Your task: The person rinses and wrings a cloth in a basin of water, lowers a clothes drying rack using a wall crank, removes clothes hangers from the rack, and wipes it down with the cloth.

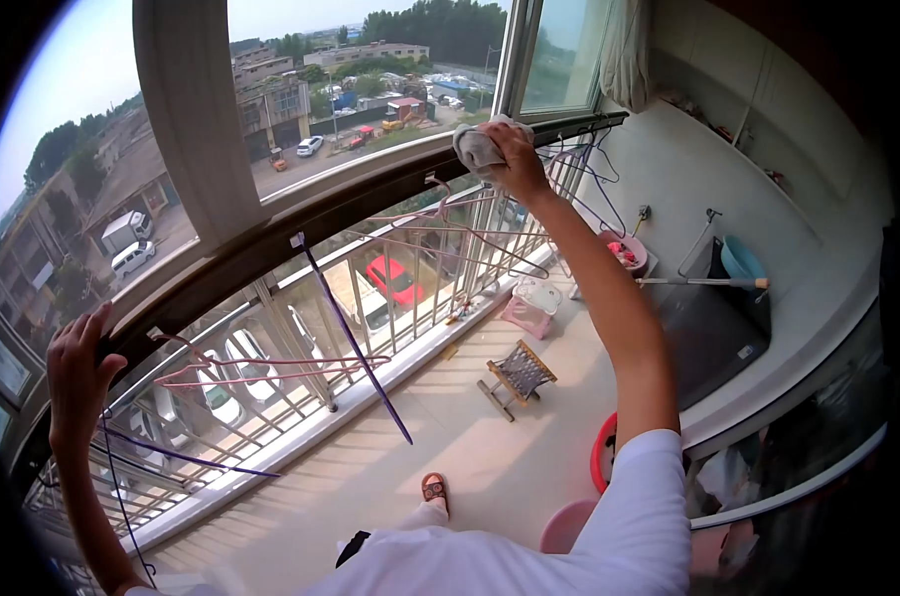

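Ideally, a cloth [478, 149] on such a rail [361, 206] is pressed firmly and drawn in even strokes along its length, easing around each hook [297, 239] so that no hanger gets knocked. The right hand [516, 159] grips the cloth, bunched, at the rail below the window frame [187, 119]. The left hand [77, 363] is open, its fingers spread at the rail's other end; it would serve well as a brace, though whether it bears weight I cannot tell. The cloth looks soft, pale grey and crumpled; the rail, dark, long and smooth; the purple hanger [355, 338], thin and rod-like; the railing [293, 343], a row of slim, metallic-looking bars.
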Demonstrator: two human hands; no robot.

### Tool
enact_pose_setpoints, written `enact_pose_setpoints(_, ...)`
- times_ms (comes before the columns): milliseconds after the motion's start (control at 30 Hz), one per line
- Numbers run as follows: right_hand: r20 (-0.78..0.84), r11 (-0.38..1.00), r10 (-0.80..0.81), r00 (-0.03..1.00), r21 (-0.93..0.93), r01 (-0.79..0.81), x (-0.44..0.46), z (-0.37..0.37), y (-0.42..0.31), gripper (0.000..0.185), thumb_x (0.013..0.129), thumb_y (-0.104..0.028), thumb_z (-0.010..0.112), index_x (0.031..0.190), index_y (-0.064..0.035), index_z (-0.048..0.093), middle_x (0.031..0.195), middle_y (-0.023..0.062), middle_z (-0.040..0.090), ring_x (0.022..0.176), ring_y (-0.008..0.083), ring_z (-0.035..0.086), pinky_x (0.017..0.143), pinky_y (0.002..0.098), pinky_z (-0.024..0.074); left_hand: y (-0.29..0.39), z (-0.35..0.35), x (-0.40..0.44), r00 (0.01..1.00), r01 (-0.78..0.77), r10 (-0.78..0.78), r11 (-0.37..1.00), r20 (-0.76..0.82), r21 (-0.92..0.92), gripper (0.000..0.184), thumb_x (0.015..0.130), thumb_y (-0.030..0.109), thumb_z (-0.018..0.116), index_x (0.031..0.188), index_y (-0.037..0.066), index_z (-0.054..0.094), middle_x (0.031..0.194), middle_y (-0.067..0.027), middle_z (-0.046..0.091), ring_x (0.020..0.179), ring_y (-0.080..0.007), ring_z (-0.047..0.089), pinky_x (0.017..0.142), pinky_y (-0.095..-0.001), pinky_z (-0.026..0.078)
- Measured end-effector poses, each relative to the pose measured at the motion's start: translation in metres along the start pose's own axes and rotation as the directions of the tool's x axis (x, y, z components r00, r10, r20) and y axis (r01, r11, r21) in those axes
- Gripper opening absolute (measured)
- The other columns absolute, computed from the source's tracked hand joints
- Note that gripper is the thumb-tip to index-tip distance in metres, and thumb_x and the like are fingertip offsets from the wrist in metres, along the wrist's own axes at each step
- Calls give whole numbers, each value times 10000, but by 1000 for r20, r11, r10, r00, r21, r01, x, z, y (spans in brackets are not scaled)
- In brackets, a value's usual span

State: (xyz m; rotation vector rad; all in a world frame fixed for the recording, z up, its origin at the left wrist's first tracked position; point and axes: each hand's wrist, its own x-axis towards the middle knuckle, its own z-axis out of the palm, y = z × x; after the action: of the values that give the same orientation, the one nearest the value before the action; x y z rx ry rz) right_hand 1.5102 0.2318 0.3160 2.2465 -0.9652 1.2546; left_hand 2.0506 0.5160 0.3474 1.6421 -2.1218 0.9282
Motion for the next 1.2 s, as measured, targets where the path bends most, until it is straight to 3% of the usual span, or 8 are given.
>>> enact_pose_setpoints(133, 54, 991, -126, 991, 55, 123, 21, 7, -58, 452, 659, -65, 703, 1084, -126, 562, 1076, 67, 601, 1047, 293, 534, 935, 431, 361, 78, 18, 94, 969, -162, 163, 987, -185, 21, 766, 808, 634, 381, 1345, 87, 385, 924, -142, 593, 838, -283, 592, 709, -436, 476)
enact_pose_setpoints(267, 37, 940, -291, 956, 197, 279, 32, 26, -62, 502, 653, -88, 719, 1116, -143, 534, 1108, 58, 591, 1061, 273, 530, 907, 441, 362, 177, 42, 191, 961, -264, 274, 950, 42, -168, 668, 787, 407, 615, 1308, 45, 407, 1003, -171, 604, 885, -277, 608, 725, -432, 489)
enact_pose_setpoints(333, -23, 904, -353, 935, 247, 348, 33, 30, -51, 519, 658, -72, 713, 1128, -159, 513, 1086, 49, 587, 1058, 278, 532, 887, 436, 378, 208, 58, 216, 975, -159, 182, 972, 128, -170, 515, 805, 345, 629, 1184, 22, 497, 732, -117, 625, 618, -263, 613, 690, -405, 490)
enact_pose_setpoints(833, -47, 991, -62, 997, 119, 68, -12, -34, 329, 340, 723, -27, 560, 1059, -75, 565, 1089, 95, 580, 1056, 308, 525, 931, 373, 399, 233, 86, 225, 996, -75, 78, 995, 34, -72, 441, 723, 158, 698, 1092, 15, 503, 753, -113, 569, 659, -293, 571, 677, -410, 430)
enact_pose_setpoints(933, -96, 996, 14, 995, 87, -6, -29, -54, 400, 356, 707, -28, 608, 1057, -74, 562, 1105, 96, 573, 1066, 310, 511, 933, 371, 390, 248, 83, 230, 997, -52, 55, 997, 48, -63, 440, 819, 319, 611, 1120, 19, 496, 755, -116, 558, 674, -296, 568, 685, -426, 423)
enact_pose_setpoints(1000, -116, 998, -16, 993, 51, 22, -34, -56, 416, 384, 677, -26, 641, 1049, -76, 563, 1105, 98, 570, 1047, 321, 513, 922, 375, 395, 251, 94, 228, 998, 8, -10, 999, 66, 32, 731, 877, 638, 193, 1140, 27, 495, 742, -110, 538, 693, -289, 562, 687, -439, 418)
enact_pose_setpoints(1100, -181, 998, -32, 983, 39, 39, -38, -67, 410, 417, 598, -14, 694, 990, -72, 563, 1046, 101, 569, 986, 325, 522, 866, 385, 417, 277, 94, 240, 978, 155, -173, 976, 114, 152, 767, 854, 671, 193, 1255, 74, 460, 915, -157, 563, 858, -313, 575, 746, -473, 442)
enact_pose_setpoints(1200, -246, 978, -25, 969, 197, 75, -39, -66, 410, 398, 570, 1, 694, 938, -56, 555, 980, 102, 567, 941, 313, 537, 814, 388, 433, 381, 89, 316, 997, 34, -14, 968, -79, 250, 761, 848, 672, 190, 1320, 122, 423, 1122, -155, 542, 1024, -320, 546, 833, -470, 450)
